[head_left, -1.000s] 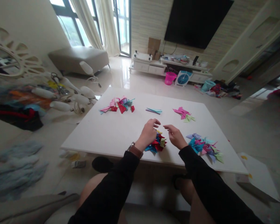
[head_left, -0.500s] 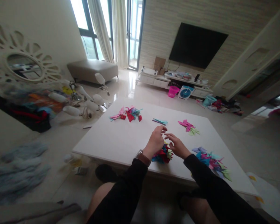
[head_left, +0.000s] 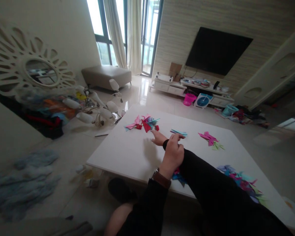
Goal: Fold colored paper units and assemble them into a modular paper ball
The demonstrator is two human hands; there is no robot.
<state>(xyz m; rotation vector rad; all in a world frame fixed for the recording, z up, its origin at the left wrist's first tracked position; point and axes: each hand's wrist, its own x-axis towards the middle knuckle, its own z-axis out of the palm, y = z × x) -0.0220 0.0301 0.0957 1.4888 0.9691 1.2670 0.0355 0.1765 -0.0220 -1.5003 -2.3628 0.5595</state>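
My right arm reaches leftward across my body, and my right hand (head_left: 158,138) is raised above the white table (head_left: 127,154). Its fingers are apart and hold nothing, close to a pile of folded paper pieces (head_left: 145,124) in pink, red and blue. My left hand (head_left: 173,154), with a brown-strapped watch (head_left: 161,178) at the wrist, lies over my right forearm. Its fingers are curled around the black right sleeve (head_left: 186,159). Beneath my arms, a second heap of folded paper (head_left: 179,178) is mostly hidden.
Blue paper strips (head_left: 179,132) lie mid-table. Pink and green folded papers (head_left: 209,139) are further right, with a mixed paper heap (head_left: 243,183) near the right edge. A floor lamp (head_left: 85,117) with white shades and bagged items (head_left: 55,106) stand left of the table.
My right hand has moved left across the table, past my left hand. My left hand has closed on the right sleeve. The view has shifted slightly left.
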